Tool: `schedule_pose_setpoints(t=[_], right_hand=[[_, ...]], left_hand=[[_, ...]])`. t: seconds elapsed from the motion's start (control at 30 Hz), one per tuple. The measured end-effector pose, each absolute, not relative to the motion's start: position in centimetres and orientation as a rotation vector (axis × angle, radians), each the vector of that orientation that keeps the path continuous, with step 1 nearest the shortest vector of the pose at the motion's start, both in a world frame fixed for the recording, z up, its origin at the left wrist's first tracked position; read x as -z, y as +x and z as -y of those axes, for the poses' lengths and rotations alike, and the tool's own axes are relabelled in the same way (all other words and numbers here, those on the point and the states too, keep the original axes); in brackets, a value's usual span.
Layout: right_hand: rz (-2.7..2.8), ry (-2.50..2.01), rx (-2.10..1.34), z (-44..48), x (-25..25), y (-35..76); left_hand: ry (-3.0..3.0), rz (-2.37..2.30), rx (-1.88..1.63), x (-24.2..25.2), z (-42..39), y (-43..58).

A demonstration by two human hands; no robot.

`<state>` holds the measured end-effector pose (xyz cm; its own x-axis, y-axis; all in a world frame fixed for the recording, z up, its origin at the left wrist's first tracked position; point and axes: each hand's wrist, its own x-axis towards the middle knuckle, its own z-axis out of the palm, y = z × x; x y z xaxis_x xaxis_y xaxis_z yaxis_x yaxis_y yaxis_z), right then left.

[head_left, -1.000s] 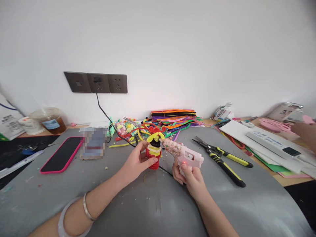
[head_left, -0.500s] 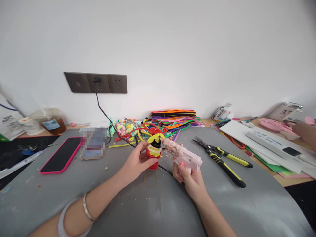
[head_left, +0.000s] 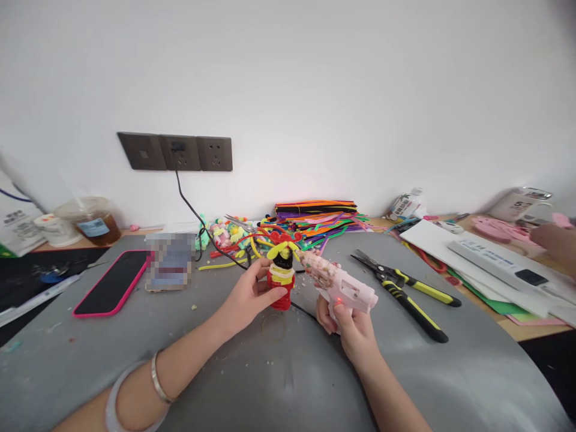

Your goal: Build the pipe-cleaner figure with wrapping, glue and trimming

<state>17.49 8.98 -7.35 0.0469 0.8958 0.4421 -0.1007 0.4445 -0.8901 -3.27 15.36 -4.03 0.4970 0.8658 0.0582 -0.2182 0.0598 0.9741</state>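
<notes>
My left hand (head_left: 252,294) is closed around a small pipe-cleaner figure (head_left: 282,278), holding it upright over the grey mat (head_left: 211,372). Its body is red, with yellow and cream bands, a black head part and yellow and red loops on top. In my right hand (head_left: 348,321) is a pale pink glue gun (head_left: 344,285) with a lit red light. The stained nozzle end points toward the figure's head from the right; a small gap seems to show between them. A dark cord passes under my right hand.
Pliers (head_left: 405,294) lie at the right, near papers (head_left: 432,246) and a white boxy device (head_left: 499,261). Colourful pipe cleaners (head_left: 315,210) and scissors (head_left: 240,223) lie at the back. Phones (head_left: 112,282) and a drink cup (head_left: 92,222) are left. Another person's hand (head_left: 555,243) shows far right.
The glue gun has drawn back slightly to the right and down, away from the figure's head. The figure has turned a little in my left hand, which has hardly moved.
</notes>
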Motion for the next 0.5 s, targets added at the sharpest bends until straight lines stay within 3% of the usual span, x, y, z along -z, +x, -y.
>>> schedule_pose_setpoints(t=[0.5], right_hand=[[1.253, -0.897, -0.925, -8.9, 8.1, 17.6]], left_hand=[[1.298, -0.65, -0.893, 3.7, -15.1, -3.3]])
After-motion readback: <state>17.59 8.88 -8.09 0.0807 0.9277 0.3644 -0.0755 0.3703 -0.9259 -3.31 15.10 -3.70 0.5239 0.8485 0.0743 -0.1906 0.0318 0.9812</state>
